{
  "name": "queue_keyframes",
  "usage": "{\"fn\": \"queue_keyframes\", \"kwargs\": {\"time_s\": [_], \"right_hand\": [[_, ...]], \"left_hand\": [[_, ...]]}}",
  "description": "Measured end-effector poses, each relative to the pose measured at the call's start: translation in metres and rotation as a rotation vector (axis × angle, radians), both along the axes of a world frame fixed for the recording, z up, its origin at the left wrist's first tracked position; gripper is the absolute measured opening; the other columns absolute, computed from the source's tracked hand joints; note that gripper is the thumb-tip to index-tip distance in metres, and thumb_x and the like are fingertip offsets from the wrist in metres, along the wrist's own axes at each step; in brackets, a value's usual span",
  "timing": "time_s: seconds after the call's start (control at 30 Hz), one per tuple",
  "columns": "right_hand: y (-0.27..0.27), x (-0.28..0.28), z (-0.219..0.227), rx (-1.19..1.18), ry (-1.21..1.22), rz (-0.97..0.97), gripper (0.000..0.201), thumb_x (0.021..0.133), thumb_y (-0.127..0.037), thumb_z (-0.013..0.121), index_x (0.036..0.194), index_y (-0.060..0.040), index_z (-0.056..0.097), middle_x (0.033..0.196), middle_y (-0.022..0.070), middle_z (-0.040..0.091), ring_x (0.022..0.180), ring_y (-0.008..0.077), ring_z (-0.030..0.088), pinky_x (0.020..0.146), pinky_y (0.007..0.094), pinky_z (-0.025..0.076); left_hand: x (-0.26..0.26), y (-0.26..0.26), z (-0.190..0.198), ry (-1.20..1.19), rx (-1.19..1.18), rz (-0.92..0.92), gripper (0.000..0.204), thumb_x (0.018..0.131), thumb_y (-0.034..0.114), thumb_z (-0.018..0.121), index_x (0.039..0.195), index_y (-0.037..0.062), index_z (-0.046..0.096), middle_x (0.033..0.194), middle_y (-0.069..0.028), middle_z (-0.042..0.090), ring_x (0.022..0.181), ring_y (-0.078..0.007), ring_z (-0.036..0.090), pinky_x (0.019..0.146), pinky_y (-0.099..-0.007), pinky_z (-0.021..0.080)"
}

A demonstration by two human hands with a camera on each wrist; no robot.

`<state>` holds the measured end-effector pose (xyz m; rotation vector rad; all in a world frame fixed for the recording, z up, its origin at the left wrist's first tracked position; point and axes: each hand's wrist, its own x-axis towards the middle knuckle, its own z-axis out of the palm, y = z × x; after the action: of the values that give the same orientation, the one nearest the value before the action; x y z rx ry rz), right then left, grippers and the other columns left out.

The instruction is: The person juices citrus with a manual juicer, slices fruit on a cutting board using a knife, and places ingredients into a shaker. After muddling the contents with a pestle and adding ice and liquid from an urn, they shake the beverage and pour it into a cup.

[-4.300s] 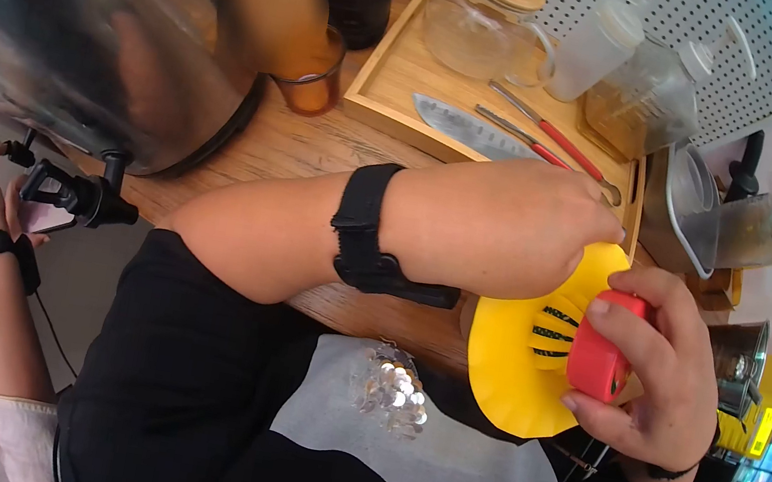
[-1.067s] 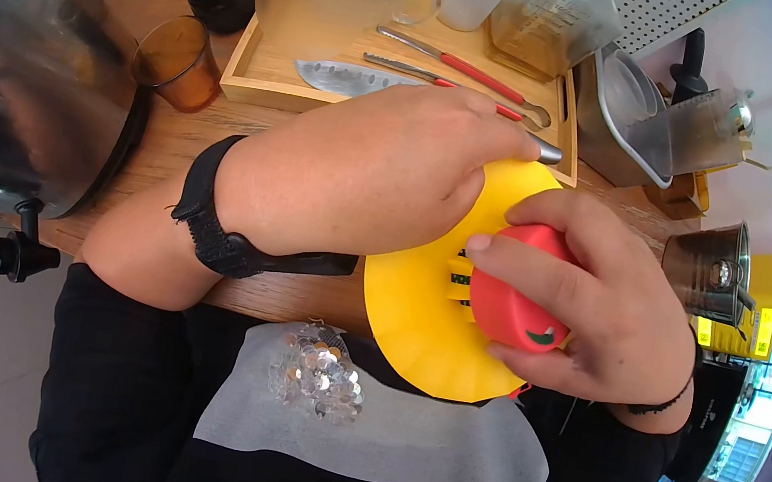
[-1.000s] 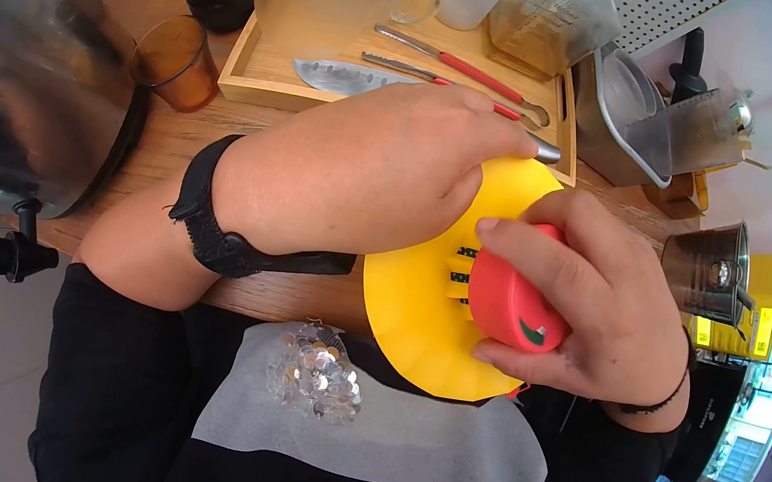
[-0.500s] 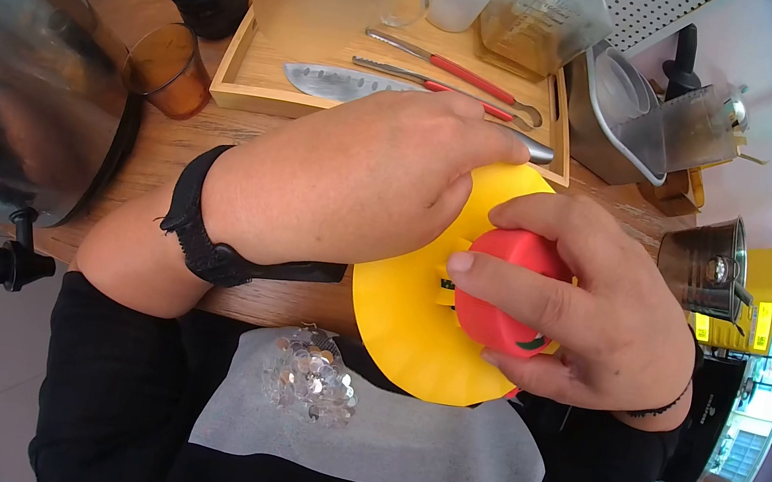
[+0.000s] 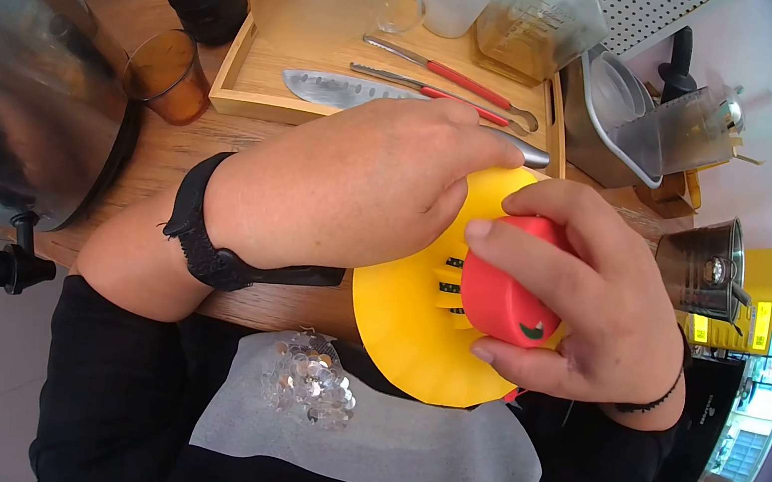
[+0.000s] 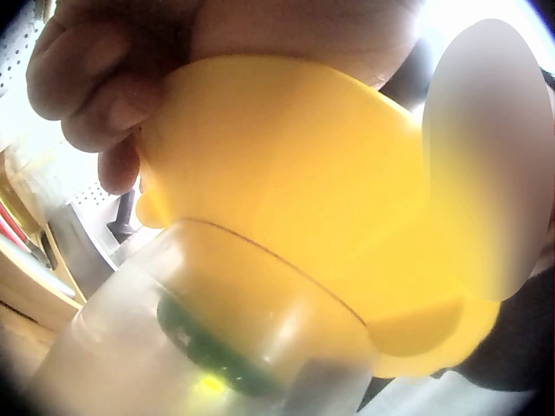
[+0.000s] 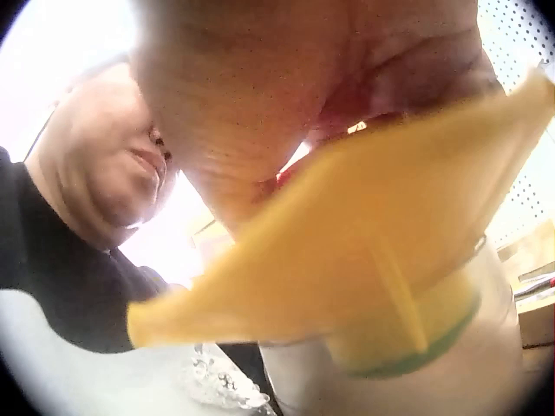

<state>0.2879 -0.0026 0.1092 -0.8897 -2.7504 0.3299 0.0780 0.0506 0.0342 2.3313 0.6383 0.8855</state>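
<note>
A yellow fluted funnel-shaped piece (image 5: 394,318) has a ribbed centre with dark slots. Below it, in the left wrist view, a see-through container (image 6: 113,347) takes its lower part, which has a green ring (image 6: 212,351). My left hand (image 5: 389,161) grips the funnel at its far rim; the fingertips curl at its edge in the left wrist view. My right hand (image 5: 600,295) holds a red rounded cap-like piece (image 5: 505,285) with a green mark, over the ribbed centre. In the right wrist view, the right hand hangs over the yellow funnel and mostly hides the red piece.
Behind stands a wooden tray (image 5: 262,100) with a knife (image 5: 329,88), red-handled tongs (image 5: 467,82) and a glass jar (image 5: 536,28). An amber glass (image 5: 167,80) and a large metal drum (image 5: 13,111) are left. A metal cup (image 5: 701,261) stands right. Sequins (image 5: 315,381) decorate the lap cloth.
My right hand has tilted and turned the red piece back and forth over the ribbed centre. My left hand keeps its grip. Since the earliest frame, the view has shifted and another person's arm has left it.
</note>
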Motion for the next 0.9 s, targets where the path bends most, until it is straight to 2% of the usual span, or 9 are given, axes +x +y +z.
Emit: {"fn": "queue_keyframes", "kwargs": {"time_s": [0.07, 0.2, 0.27, 0.5, 0.6, 0.67, 0.8, 0.87, 0.9], "right_hand": [[0.001, 0.001, 0.001, 0.026, -0.019, 0.086, 0.065, 0.064, -0.029, 0.081, 0.123, -0.0116, 0.059, 0.106, 0.0154, 0.054, 0.089, 0.0318, 0.060, 0.073, 0.0372, 0.051], [-0.001, -0.003, -0.001, 0.008, -0.047, 0.075, 0.065, 0.064, -0.030, 0.082, 0.121, -0.0108, 0.059, 0.104, 0.0148, 0.055, 0.087, 0.0314, 0.060, 0.072, 0.0369, 0.051], [-0.005, -0.006, -0.002, -0.017, -0.086, -0.048, 0.065, 0.064, -0.034, 0.082, 0.119, -0.0106, 0.059, 0.102, 0.0142, 0.056, 0.086, 0.0316, 0.060, 0.071, 0.0367, 0.051], [-0.003, -0.002, -0.004, -0.115, -0.038, -0.116, 0.065, 0.065, -0.037, 0.082, 0.119, -0.0104, 0.058, 0.102, 0.0142, 0.056, 0.086, 0.0326, 0.060, 0.072, 0.0373, 0.051], [0.003, -0.002, -0.004, -0.055, 0.040, -0.006, 0.067, 0.065, -0.037, 0.083, 0.121, -0.0105, 0.059, 0.104, 0.0145, 0.056, 0.088, 0.0325, 0.059, 0.073, 0.0373, 0.051], [0.006, 0.000, -0.005, 0.101, 0.030, 0.139, 0.068, 0.065, -0.036, 0.083, 0.123, -0.0111, 0.059, 0.106, 0.0146, 0.055, 0.090, 0.0322, 0.059, 0.075, 0.0372, 0.051], [0.003, -0.003, -0.003, 0.065, -0.033, 0.151, 0.066, 0.065, -0.037, 0.082, 0.121, -0.0098, 0.058, 0.103, 0.0146, 0.056, 0.087, 0.0320, 0.059, 0.072, 0.0374, 0.050], [-0.002, -0.006, 0.000, -0.040, -0.087, 0.001, 0.066, 0.065, -0.039, 0.082, 0.119, -0.0080, 0.058, 0.100, 0.0147, 0.056, 0.085, 0.0326, 0.059, 0.070, 0.0378, 0.050], [-0.002, -0.007, -0.001, -0.040, -0.087, 0.000, 0.066, 0.065, -0.039, 0.082, 0.119, -0.0080, 0.058, 0.100, 0.0147, 0.056, 0.085, 0.0326, 0.059, 0.070, 0.0378, 0.050]], "left_hand": [[0.000, -0.001, 0.001, 0.012, -0.009, 0.010, 0.039, 0.085, -0.003, 0.047, 0.122, 0.0024, 0.058, 0.095, -0.0165, 0.057, 0.090, -0.0328, 0.059, 0.081, -0.0389, 0.048], [-0.001, 0.000, 0.001, 0.037, -0.002, 0.027, 0.039, 0.086, -0.003, 0.047, 0.122, 0.0027, 0.058, 0.094, -0.0166, 0.057, 0.090, -0.0328, 0.059, 0.080, -0.0388, 0.048], [0.000, 0.001, 0.000, 0.033, 0.001, 0.031, 0.038, 0.086, -0.002, 0.047, 0.122, 0.0028, 0.058, 0.094, -0.0167, 0.057, 0.090, -0.0327, 0.059, 0.080, -0.0386, 0.048], [0.000, -0.001, 0.002, 0.046, -0.020, 0.034, 0.038, 0.086, -0.002, 0.047, 0.122, 0.0030, 0.059, 0.098, -0.0171, 0.059, 0.093, -0.0332, 0.060, 0.082, -0.0381, 0.048], [0.000, 0.002, -0.001, -0.003, 0.002, 0.019, 0.039, 0.085, -0.002, 0.048, 0.122, 0.0029, 0.059, 0.099, -0.0174, 0.059, 0.094, -0.0338, 0.060, 0.082, -0.0385, 0.048], [0.000, 0.002, 0.000, 0.006, -0.014, 0.019, 0.039, 0.084, -0.002, 0.048, 0.122, 0.0029, 0.058, 0.099, -0.0175, 0.059, 0.094, -0.0339, 0.060, 0.083, -0.0386, 0.048], [-0.001, 0.000, 0.002, 0.052, -0.023, 0.023, 0.040, 0.084, -0.003, 0.048, 0.122, 0.0027, 0.058, 0.099, -0.0176, 0.059, 0.094, -0.0341, 0.060, 0.083, -0.0388, 0.048], [-0.001, 0.000, 0.005, 0.063, -0.038, 0.022, 0.040, 0.084, -0.004, 0.048, 0.122, 0.0026, 0.058, 0.099, -0.0175, 0.059, 0.094, -0.0342, 0.060, 0.083, -0.0388, 0.048], [-0.001, -0.001, 0.006, 0.075, -0.050, 0.019, 0.039, 0.084, -0.004, 0.049, 0.122, 0.0024, 0.058, 0.099, -0.0175, 0.059, 0.094, -0.0344, 0.060, 0.083, -0.0388, 0.048]]}}
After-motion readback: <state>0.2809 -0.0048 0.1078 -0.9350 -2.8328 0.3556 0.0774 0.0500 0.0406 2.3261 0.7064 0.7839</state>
